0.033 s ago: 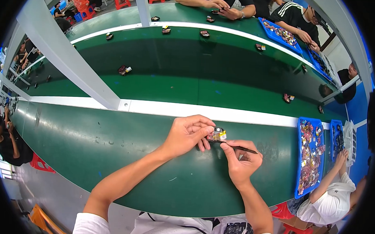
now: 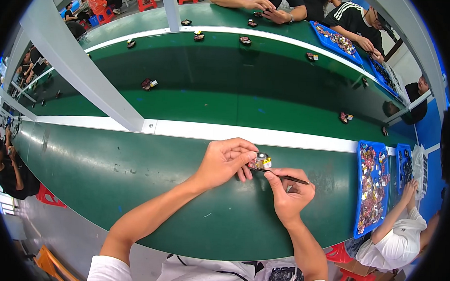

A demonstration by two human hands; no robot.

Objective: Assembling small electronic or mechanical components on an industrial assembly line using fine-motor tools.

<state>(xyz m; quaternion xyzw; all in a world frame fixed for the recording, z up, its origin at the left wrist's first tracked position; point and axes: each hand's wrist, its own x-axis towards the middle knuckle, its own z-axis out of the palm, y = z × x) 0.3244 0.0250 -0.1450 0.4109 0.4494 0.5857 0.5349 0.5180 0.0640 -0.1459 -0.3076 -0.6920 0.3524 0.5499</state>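
Observation:
My left hand (image 2: 227, 163) is closed on a small black electronic assembly (image 2: 260, 163), with the thumb pressing on its near left side. A silver part with a yellow strip shows on the assembly. In my right hand (image 2: 290, 191) is a slim dark tool (image 2: 295, 179), pinched between thumb and fingers like a pen. Its tip reaches the lower edge of the assembly; whether they touch I cannot tell. Both hands are held above the green worktable (image 2: 192, 223).
A blue tray (image 2: 358, 194) of small circuit parts lies at the right, beside a smaller blue tray (image 2: 403, 164) with black pieces. Beyond a white rail (image 2: 210, 132), a green conveyor belt (image 2: 201, 107) carries several assemblies. A grey post (image 2: 84, 61) rises at left. Co-workers sit around.

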